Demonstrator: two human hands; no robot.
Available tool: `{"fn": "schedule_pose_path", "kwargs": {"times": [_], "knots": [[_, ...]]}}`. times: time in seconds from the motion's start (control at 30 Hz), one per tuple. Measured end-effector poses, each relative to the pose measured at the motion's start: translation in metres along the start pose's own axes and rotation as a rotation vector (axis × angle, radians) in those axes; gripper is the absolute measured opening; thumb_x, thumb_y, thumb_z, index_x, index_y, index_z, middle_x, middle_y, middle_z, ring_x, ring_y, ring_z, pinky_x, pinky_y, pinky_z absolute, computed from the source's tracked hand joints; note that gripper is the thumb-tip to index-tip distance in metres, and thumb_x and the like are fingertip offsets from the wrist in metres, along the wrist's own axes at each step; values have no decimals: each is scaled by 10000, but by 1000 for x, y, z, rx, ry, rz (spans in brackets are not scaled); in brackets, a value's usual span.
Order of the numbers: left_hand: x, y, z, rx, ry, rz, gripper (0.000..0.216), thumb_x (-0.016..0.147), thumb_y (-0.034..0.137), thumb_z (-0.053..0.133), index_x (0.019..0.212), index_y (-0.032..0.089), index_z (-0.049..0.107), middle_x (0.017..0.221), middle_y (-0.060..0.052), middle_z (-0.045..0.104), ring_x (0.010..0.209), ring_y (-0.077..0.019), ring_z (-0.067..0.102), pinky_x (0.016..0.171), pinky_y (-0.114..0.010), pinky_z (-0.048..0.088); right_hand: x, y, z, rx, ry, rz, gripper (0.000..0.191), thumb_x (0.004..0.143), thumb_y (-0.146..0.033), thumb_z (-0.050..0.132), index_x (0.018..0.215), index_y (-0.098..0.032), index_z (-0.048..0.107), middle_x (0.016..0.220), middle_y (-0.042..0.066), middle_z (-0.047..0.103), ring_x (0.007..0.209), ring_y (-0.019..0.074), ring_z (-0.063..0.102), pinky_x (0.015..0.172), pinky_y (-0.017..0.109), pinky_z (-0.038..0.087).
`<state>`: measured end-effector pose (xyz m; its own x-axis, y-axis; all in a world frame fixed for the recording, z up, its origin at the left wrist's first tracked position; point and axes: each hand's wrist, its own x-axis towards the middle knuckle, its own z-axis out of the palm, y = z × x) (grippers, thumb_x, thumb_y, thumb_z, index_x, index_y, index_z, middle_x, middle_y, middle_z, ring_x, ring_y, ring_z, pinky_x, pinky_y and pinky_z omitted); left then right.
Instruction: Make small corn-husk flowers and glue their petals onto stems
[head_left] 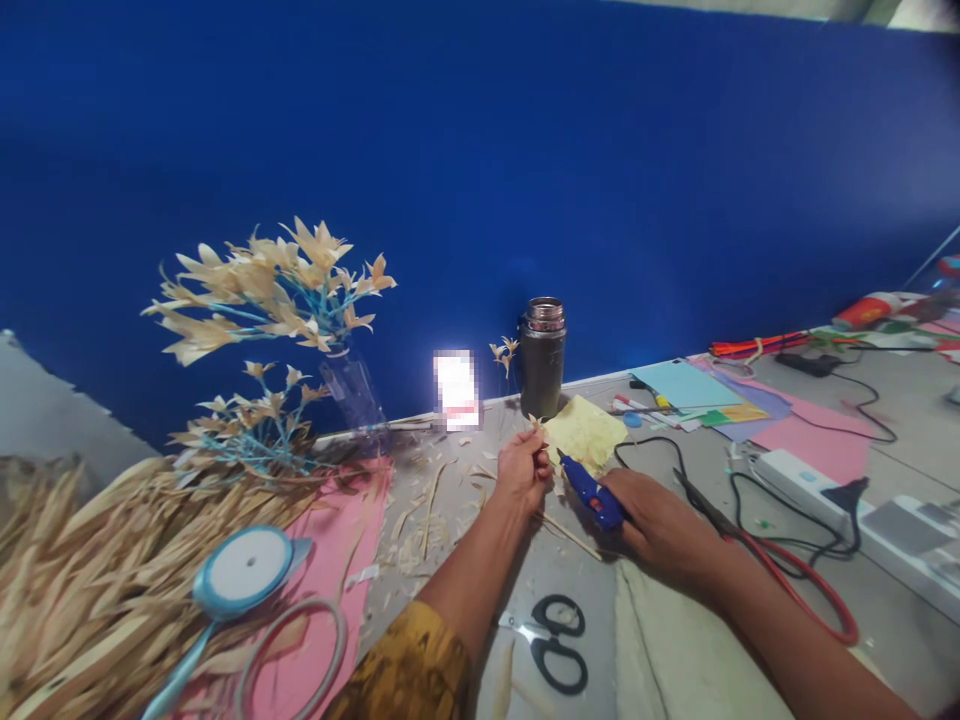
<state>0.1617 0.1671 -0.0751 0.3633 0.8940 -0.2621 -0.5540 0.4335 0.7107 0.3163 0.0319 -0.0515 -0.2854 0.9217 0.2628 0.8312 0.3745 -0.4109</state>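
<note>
My left hand (523,468) is closed, its fingertips pinching a small corn-husk flower (536,424) that is mostly hidden by the fingers. My right hand (667,525) grips a blue glue gun (591,490), its nozzle pointing up and left, close beside the left hand but apart from it. Behind both lies a crumpled yellow paper (589,432). A dark metal flask (543,365) without a lid stands against the wall, next to a small finished-looking flower (505,355). Black-handled scissors (555,640) rest on the table nearer to me.
At left, husk flowers on blue stems (277,290) stand in a clear bottle (352,395), near dried husks (90,570) and a light-blue tape roll (244,570). At right are red-handled pliers (814,585), a power strip (892,530), cables and coloured paper (679,384).
</note>
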Motion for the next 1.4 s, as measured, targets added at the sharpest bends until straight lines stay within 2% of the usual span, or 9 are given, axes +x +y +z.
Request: {"fn": "schedule_pose_path", "kwargs": {"times": [0.2, 0.47, 0.63, 0.83, 1.03, 1.1, 1.23, 1.3, 1.4], "knots": [[2, -2, -1, 11, 20, 22, 389, 670, 283, 883, 751, 173, 519, 598, 71, 488, 432, -19, 392, 383, -142, 205, 0, 0, -1, 18, 58, -9, 212, 1003, -274, 421, 988, -201, 620, 952, 88, 663, 873, 237, 571, 806, 352, 430], [4, -4, -1, 18, 33, 26, 373, 648, 263, 881, 747, 166, 535, 589, 68, 494, 425, -16, 384, 379, -145, 192, 2, -4, -1, -18, 53, -17, 194, 989, -255, 428, 952, -199, 610, 920, 90, 655, 850, 241, 559, 784, 359, 422], [5, -4, -2, 31, 39, 26, 354, 652, 253, 874, 762, 164, 549, 589, 62, 506, 417, -24, 390, 374, -153, 174, 2, -7, -2, -3, 22, -33, 202, 1003, -250, 414, 984, -194, 607, 963, 97, 653, 898, 241, 565, 835, 364, 420], [3, 4, -2, 36, -12, 91, 421, 588, 321, 908, 752, 168, 552, 594, 73, 493, 437, -22, 390, 379, -149, 209, -2, 15, 4, -126, -52, 104, 164, 918, -180, 487, 980, -189, 639, 952, 92, 644, 895, 244, 560, 814, 349, 415], [-1, -1, 2, 124, -57, 168, 460, 525, 399, 923, 753, 158, 605, 617, 44, 573, 428, -27, 410, 383, -165, 215, -8, 28, 1, -224, -44, 164, 454, 727, -101, 565, 1159, -177, 682, 1120, 130, 667, 1020, 278, 584, 892, 360, 417], [-3, -2, 5, 165, -65, 199, 438, 535, 401, 917, 747, 155, 624, 612, 38, 589, 426, -29, 418, 393, -169, 231, -7, 29, -4, -237, -36, 155, 494, 710, -115, 576, 1182, -194, 699, 1177, 122, 684, 1049, 290, 594, 914, 372, 414], [-10, -3, 10, 247, -98, 241, 383, 556, 381, 906, 742, 144, 669, 623, 15, 623, 442, -39, 443, 428, -181, 290, 12, 23, -17, -226, 110, 218, 280, 857, -211, 532, 1012, -207, 766, 1062, 110, 754, 1015, 280, 636, 900, 365, 412], [-13, -3, 12, 285, -112, 259, 357, 573, 377, 894, 744, 140, 690, 640, -6, 647, 449, -47, 455, 437, -191, 304, 28, 16, -22, -139, 162, 264, 272, 918, -283, 499, 891, -211, 759, 984, 89, 765, 953, 249, 651, 844, 334, 416], [-14, -5, 13, 330, -109, 297, 311, 593, 359, 876, 746, 145, 711, 621, -12, 646, 453, -62, 469, 445, -205, 317, 51, 7, -23, -68, 188, 330, 260, 905, -316, 519, 807, -207, 733, 900, 67, 752, 846, 211, 644, 731, 299, 395]]}}
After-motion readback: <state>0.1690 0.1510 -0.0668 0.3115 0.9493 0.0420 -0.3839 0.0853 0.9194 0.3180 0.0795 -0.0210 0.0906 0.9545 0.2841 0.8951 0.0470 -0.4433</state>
